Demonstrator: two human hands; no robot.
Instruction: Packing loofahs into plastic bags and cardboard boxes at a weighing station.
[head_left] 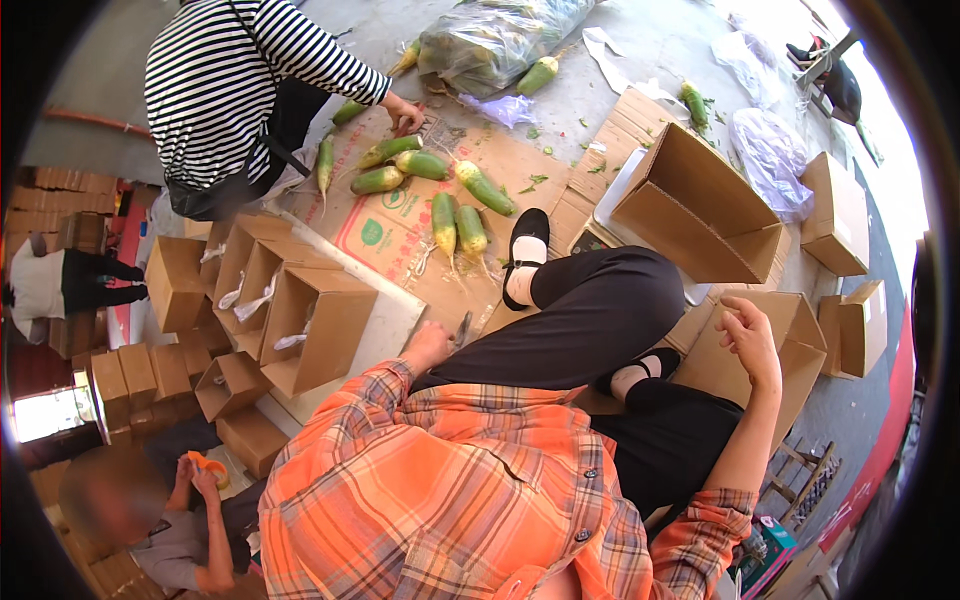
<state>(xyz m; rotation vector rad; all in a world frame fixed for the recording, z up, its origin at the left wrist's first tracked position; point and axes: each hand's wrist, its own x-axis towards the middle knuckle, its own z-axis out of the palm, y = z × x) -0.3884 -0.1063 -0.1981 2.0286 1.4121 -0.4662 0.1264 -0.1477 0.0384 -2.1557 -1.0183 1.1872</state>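
My left hand point(428, 346) is closed around a small knife point(463, 328), beside my bent knee; its blade points away from me. My right hand point(748, 338) is raised over an open cardboard box point(792, 345) on the right. Its fingers are bent but apart, with nothing visible in them. Several green radishes with pale root ends lie beyond my left hand, among them a near pair point(470, 230) and a longer radish point(485, 187). They rest on a flattened cardboard sheet point(350, 235). A larger open box point(700, 205) stands tilted past my right knee.
Across from me, a person in a striped top reaches a hand point(403, 113) toward the radishes. A clear plastic sack point(480, 50) lies at the back. Open boxes point(315, 330) with bags stand left. Another person, lower left, holds an orange tape roll point(212, 468). White plastic bags point(770, 160) lie right.
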